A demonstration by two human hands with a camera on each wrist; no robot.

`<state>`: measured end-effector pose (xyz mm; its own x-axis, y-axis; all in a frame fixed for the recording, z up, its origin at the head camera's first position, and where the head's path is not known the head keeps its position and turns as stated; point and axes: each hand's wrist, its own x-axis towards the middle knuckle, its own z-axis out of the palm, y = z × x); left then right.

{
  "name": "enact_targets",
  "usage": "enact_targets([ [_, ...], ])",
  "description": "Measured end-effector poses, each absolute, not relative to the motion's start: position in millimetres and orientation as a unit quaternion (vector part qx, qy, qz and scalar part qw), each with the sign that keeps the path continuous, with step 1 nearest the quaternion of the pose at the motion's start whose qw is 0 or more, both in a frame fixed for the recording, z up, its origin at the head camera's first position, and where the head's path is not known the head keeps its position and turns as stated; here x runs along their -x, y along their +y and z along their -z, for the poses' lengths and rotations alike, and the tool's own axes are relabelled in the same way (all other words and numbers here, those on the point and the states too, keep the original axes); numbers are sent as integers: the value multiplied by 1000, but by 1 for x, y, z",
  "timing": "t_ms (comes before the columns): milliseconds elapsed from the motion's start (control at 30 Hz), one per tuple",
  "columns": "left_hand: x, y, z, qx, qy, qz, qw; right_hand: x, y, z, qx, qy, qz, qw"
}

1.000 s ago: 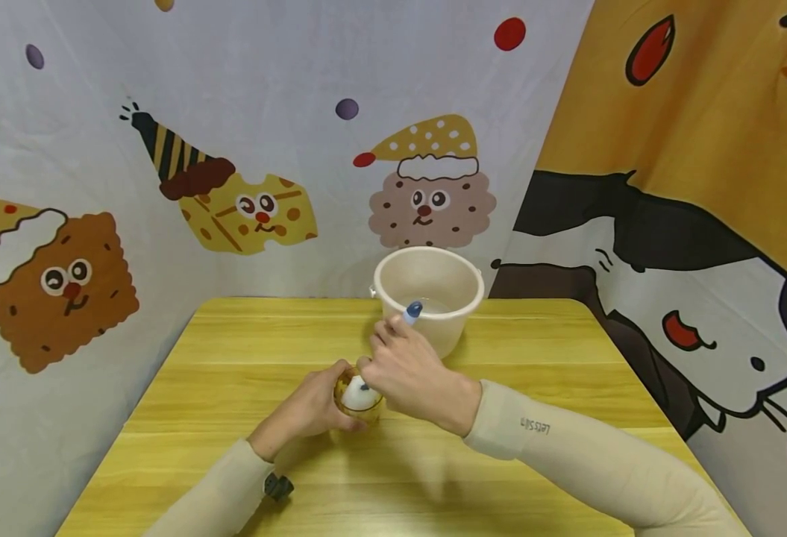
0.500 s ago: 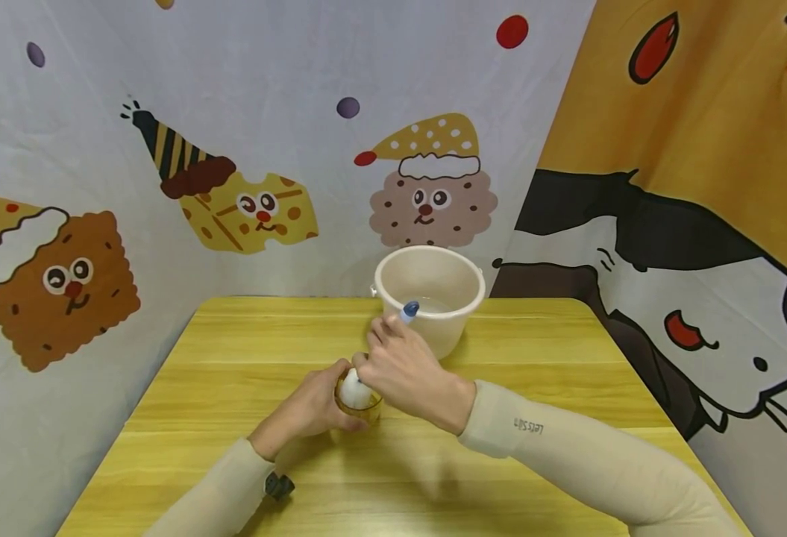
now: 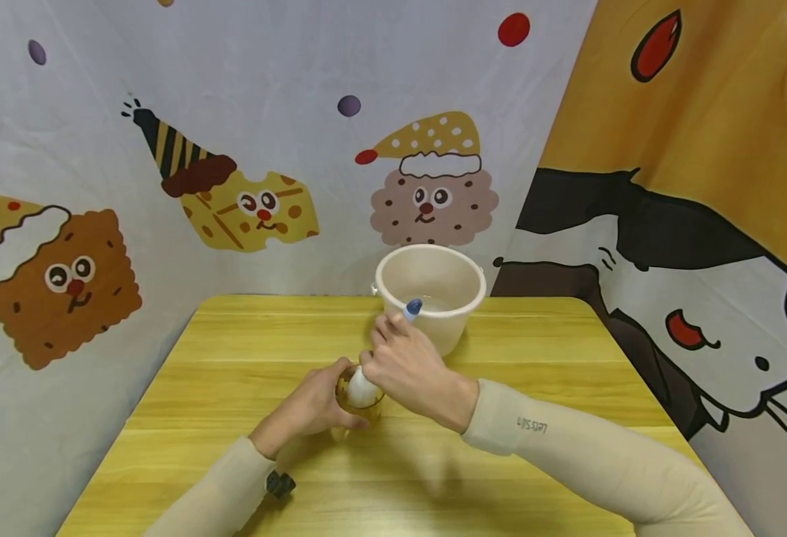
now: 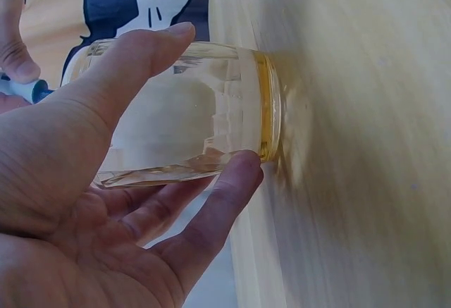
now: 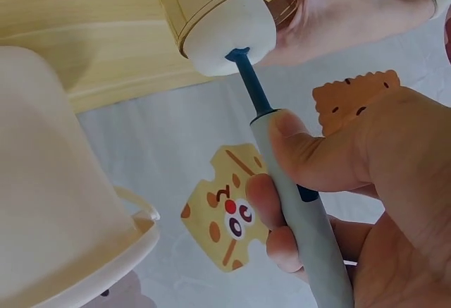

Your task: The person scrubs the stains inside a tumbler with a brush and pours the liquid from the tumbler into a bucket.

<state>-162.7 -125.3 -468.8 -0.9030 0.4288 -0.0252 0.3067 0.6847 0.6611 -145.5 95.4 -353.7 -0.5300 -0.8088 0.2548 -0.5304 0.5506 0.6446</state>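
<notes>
My left hand (image 3: 312,403) holds an amber drinking glass (image 4: 176,118) from its left side, thumb and fingers round the wall. The glass stands with its mouth up, low over the table; whether its base touches the wood I cannot tell for sure. Inside the mouth sits the white sponge head (image 5: 225,33) of a cup brush, which fills most of the opening. My right hand (image 3: 409,369) grips the brush's pale handle (image 5: 299,216), thumb along it. A dark blue neck (image 5: 255,86) joins handle and sponge. The handle's blue end (image 3: 413,307) pokes out above my fist.
A cream bucket (image 3: 456,328) stands behind my right hand near the table's back edge, with a little clear liquid seemingly at its bottom. The yellow wood-grain table (image 3: 232,358) ends at a cartoon-printed cloth (image 3: 265,60). A small black object (image 3: 279,485) is at my left sleeve.
The sponge head shifts left, then back right inside the glass as my right hand makes small movements. My left hand and the glass stay almost in place.
</notes>
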Motion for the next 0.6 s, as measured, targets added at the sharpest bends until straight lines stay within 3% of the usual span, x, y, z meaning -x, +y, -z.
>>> enact_targets([
  [400,163,-126,469,-204,912,-345,90,141,99,350,-421,-821,276,271],
  [600,161,-126,468,-205,912,-345,84,140,102,351,-451,-796,277,295],
])
